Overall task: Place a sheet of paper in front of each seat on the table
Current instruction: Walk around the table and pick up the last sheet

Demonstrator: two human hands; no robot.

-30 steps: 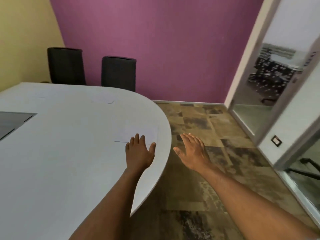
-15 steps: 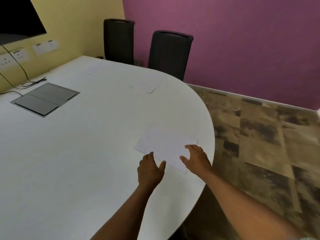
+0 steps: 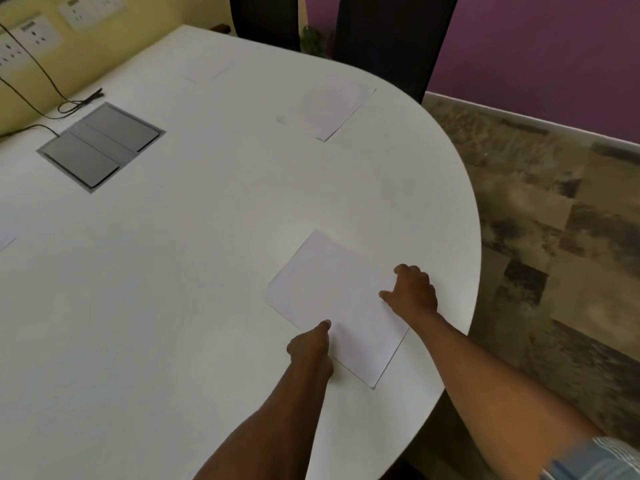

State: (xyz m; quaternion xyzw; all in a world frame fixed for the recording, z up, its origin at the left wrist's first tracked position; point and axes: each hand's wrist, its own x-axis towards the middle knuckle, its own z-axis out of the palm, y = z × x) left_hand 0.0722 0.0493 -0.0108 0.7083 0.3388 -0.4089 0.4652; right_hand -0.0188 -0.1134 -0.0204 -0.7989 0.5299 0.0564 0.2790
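Presently, findings near to far:

Left hand [image 3: 310, 348]: near centre of the table, loosely curled, one extended fingertip [image 3: 325, 323] pressing on the near-left edge of the nearest sheet of paper [image 3: 334, 303]; it encloses nothing.
Right hand [image 3: 412, 294]: fingers bent and spread, tips resting on the right edge of the same sheet; whether any finger hooks under the edge cannot be told.
Nearest sheet of paper: flat on the white table [image 3: 173, 271], turned diagonally, near the rounded right rim; it lies between the two hands, touched by both.
Right sleeve [image 3: 595, 459]: striped cuff at the near right corner.
Change since half a second ago: the view has dropped and closed in on the table; the left hand, then with knuckles just short of the sheet, now has a fingertip on it; the right hand was already on the right edge.
Floor box [image 3: 100, 147]: grey hatch set in the table, far left, with a black cable [image 3: 52, 84] running to wall sockets [image 3: 34, 38].
Second sheet [image 3: 330, 109]: flat, far right, before the right-hand black chair [image 3: 391, 39].
Third sheet [image 3: 207, 69]: faint, further left, before the other chair [image 3: 265, 19].
Fourth sheet [image 3: 5, 237]: only a corner at the left edge.
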